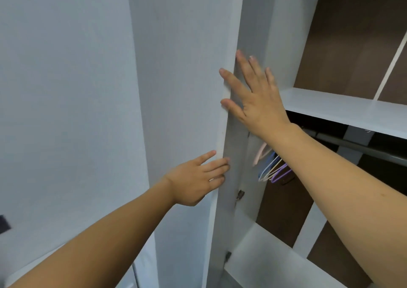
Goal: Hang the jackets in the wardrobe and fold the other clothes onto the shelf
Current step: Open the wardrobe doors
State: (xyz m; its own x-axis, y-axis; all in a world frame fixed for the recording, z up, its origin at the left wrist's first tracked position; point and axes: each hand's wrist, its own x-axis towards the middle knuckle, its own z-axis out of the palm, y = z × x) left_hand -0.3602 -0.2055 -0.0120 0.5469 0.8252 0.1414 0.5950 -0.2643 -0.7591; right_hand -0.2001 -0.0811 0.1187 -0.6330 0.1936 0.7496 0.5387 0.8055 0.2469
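A white wardrobe door [187, 89] stands swung open, its edge facing me. My left hand [196, 179] rests flat on the door's outer face near the edge, fingers straight. My right hand [253, 93] is spread open higher up, its fingers touching the door's edge and inner side. Inside the wardrobe, several coloured plastic hangers [271, 166] hang on a grey rail [361, 144] under a white shelf [343, 109]. A lower white shelf [264, 257] lies below. No jackets or other clothes are in view.
A pale wall [66, 89] fills the left side. The wardrobe's back panel [352, 34] is brown, with a white divider [312, 228] in the lower part. A metal hinge [240, 194] sits on the door's inner side.
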